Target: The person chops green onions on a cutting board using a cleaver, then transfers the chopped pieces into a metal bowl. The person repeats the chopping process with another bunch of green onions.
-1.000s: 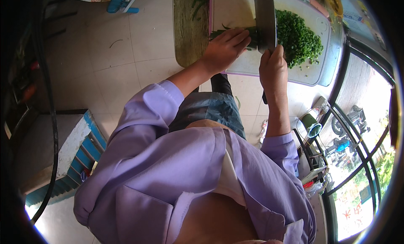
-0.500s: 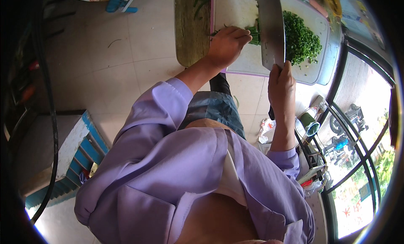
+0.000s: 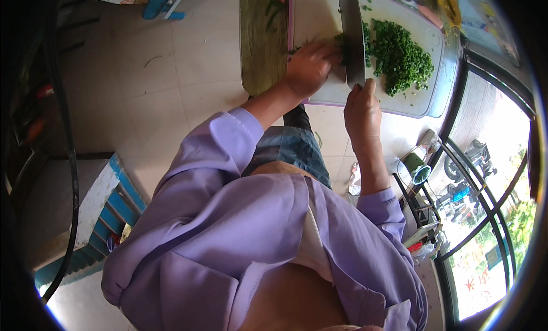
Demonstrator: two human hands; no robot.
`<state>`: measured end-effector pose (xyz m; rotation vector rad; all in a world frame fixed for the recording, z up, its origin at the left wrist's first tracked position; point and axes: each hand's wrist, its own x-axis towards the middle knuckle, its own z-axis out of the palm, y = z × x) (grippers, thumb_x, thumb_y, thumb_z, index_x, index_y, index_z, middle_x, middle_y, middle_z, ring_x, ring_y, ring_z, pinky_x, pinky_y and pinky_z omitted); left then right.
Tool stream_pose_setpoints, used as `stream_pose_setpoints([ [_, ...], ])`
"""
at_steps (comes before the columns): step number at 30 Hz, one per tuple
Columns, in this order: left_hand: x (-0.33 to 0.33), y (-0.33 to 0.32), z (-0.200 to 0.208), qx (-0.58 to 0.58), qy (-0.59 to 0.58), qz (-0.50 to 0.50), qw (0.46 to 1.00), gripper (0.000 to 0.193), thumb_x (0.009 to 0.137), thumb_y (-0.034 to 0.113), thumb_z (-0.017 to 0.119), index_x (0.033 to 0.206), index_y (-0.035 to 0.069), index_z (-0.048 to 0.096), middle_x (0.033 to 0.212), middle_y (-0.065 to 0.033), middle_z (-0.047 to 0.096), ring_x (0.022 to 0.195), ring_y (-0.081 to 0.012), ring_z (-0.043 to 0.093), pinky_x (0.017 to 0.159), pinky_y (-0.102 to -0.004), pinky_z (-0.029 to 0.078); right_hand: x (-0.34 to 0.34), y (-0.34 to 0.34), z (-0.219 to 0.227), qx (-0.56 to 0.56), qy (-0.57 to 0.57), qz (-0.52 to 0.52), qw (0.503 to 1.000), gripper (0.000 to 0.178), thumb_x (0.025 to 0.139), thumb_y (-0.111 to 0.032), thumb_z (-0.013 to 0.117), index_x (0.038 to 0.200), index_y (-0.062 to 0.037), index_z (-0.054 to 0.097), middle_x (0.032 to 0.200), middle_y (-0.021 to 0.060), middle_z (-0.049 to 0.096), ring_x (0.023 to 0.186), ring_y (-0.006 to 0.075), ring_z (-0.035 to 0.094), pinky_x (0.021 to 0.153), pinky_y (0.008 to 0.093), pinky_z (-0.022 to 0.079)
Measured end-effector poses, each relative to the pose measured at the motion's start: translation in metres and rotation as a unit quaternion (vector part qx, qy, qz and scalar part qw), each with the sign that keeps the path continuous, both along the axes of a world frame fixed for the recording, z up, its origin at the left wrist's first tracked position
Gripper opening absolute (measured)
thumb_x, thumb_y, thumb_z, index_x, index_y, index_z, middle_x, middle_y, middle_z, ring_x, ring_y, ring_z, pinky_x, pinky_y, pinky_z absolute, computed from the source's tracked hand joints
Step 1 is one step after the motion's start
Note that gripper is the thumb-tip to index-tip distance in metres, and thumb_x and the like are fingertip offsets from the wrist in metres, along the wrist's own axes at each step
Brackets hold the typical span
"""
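Observation:
My right hand (image 3: 364, 113) grips the handle of a wide, grey-bladed cleaver (image 3: 355, 42), held upright with its blade pointing away from me. The blade stands over a white cutting board (image 3: 317, 14) with a pink rim. Left of the blade, my left hand (image 3: 311, 68) is closed round a bunch of scallions, its fingertips close to the blade and smeared by motion. Most of that bunch is hidden by the hand and the blade. Right of the cleaver lies a pile of finely chopped scallions (image 3: 404, 59), with loose bits near the blade.
A worn wooden surface (image 3: 261, 62) with green scraps adjoins the board's left side. A yellow-handled object (image 3: 450, 10) lies beyond the board's far right corner. Right of me are a green container (image 3: 418, 168) and a dark-framed window (image 3: 476, 199). A blue slatted piece (image 3: 120, 202) stands at left.
The cleaver and my right hand have moved left, closer to my left hand. More chopped scallion shows right of the blade. My left hand has shifted slightly and its fingers are now blurred.

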<state>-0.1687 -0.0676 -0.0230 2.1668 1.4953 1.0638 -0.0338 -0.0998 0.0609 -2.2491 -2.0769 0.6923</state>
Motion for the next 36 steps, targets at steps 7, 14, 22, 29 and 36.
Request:
stream_pose_setpoints([
  [7, -0.003, 0.01, 0.009, -0.02, 0.024, -0.012, 0.999, 0.015, 0.072, 0.01, 0.054, 0.081, 0.01, 0.066, 0.09, -0.0018, 0.063, 0.087, -0.0205, 0.058, 0.074, -0.0317, 0.048, 0.008, 0.018, 0.0, 0.053, 0.085, -0.034, 0.994, 0.016, 0.089, -0.015, 0.045, 0.092, 0.0001, 0.039, 0.066, 0.028, 0.056, 0.063, 0.0462, 0.055, 0.053, 0.0519, 0.043],
  [14, -0.001, 0.013, -0.003, 0.008, -0.007, 0.011, 1.0, 0.012, 0.069, 0.008, 0.059, 0.079, 0.01, 0.065, 0.086, -0.0004, 0.063, 0.082, -0.0198, 0.059, 0.069, -0.0308, 0.049, 0.015, 0.007, 0.032, 0.018, 0.08, -0.024, 0.996, 0.015, 0.09, -0.014, 0.045, 0.088, -0.0001, 0.039, 0.065, 0.0281, 0.056, 0.062, 0.0465, 0.055, 0.052, 0.0514, 0.043],
  [22, -0.002, 0.013, 0.001, -0.012, -0.015, -0.003, 1.0, 0.015, 0.068, 0.007, 0.058, 0.08, 0.012, 0.065, 0.09, 0.001, 0.062, 0.086, -0.0189, 0.057, 0.07, -0.0309, 0.049, 0.013, -0.001, 0.032, -0.016, 0.044, -0.003, 0.999, 0.014, 0.09, -0.014, 0.044, 0.089, -0.001, 0.038, 0.063, 0.0269, 0.057, 0.062, 0.0464, 0.056, 0.053, 0.0526, 0.044],
  [29, -0.006, 0.011, 0.002, -0.022, 0.016, -0.018, 0.999, 0.015, 0.073, 0.011, 0.06, 0.087, 0.011, 0.066, 0.091, -0.0015, 0.062, 0.086, -0.0195, 0.058, 0.07, -0.0306, 0.05, 0.008, 0.006, 0.02, -0.034, 0.042, 0.009, 0.998, 0.016, 0.089, -0.015, 0.045, 0.091, -0.0016, 0.037, 0.065, 0.0271, 0.057, 0.063, 0.0473, 0.056, 0.056, 0.0539, 0.044],
  [36, -0.008, 0.012, 0.001, -0.015, 0.028, -0.055, 0.998, 0.018, 0.072, 0.01, 0.06, 0.089, 0.009, 0.065, 0.093, -0.0036, 0.061, 0.089, -0.0218, 0.058, 0.074, -0.0314, 0.049, -0.01, 0.034, -0.004, 0.022, 0.031, -0.01, 0.999, 0.019, 0.089, -0.017, 0.046, 0.093, -0.0017, 0.036, 0.065, 0.0272, 0.058, 0.063, 0.0456, 0.057, 0.056, 0.0531, 0.045],
])
